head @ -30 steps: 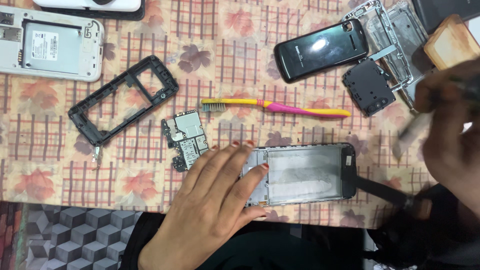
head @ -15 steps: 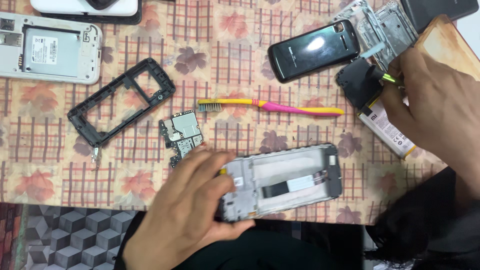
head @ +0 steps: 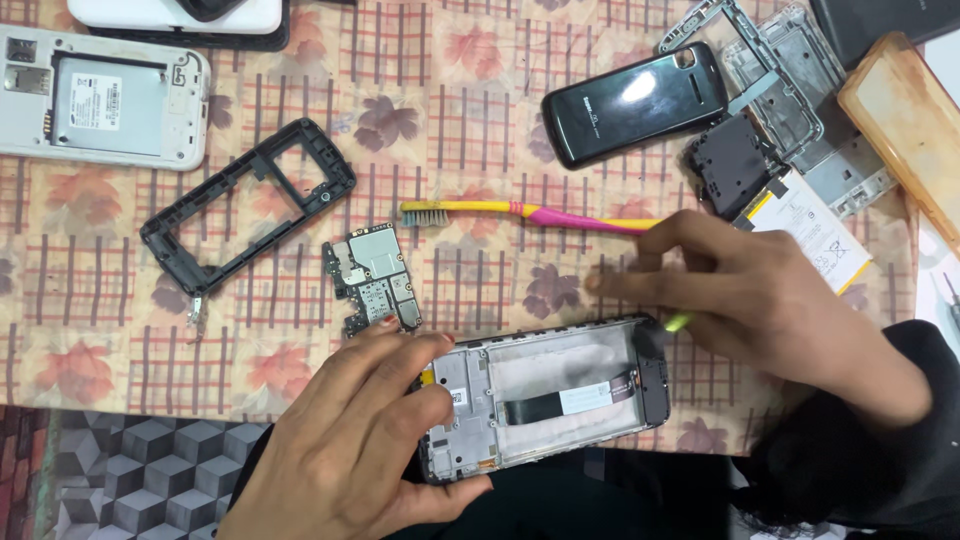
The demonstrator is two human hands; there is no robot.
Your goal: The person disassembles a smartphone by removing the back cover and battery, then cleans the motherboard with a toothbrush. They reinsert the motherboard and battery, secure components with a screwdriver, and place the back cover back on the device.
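Metal phone frame (head: pixel 545 410), opened and stripped, sits at the bench's near edge inside the left hand (head: pixel 350 455) grip, fingers closed on its left end. Since half a second ago the right hand (head: pixel 760 300) has come over from the parts pile and now pinches a thin yellow-green tool (head: pixel 678 322) just beyond the frame's right end; work on it looks resumed. Beyond the grip: one circuit board (head: pixel 372 278), one toothbrush (head: pixel 520 212), one black bezel (head: pixel 245 205), one battery (head: pixel 810 232).

A bare circuit board (head: pixel 372 280) is seen just above-left of the grip, w/ a black frame (head: pixel 245 215) further left; toothbrush (head: pixel 520 212) above, black phone (head: pixel 634 104) beyond.
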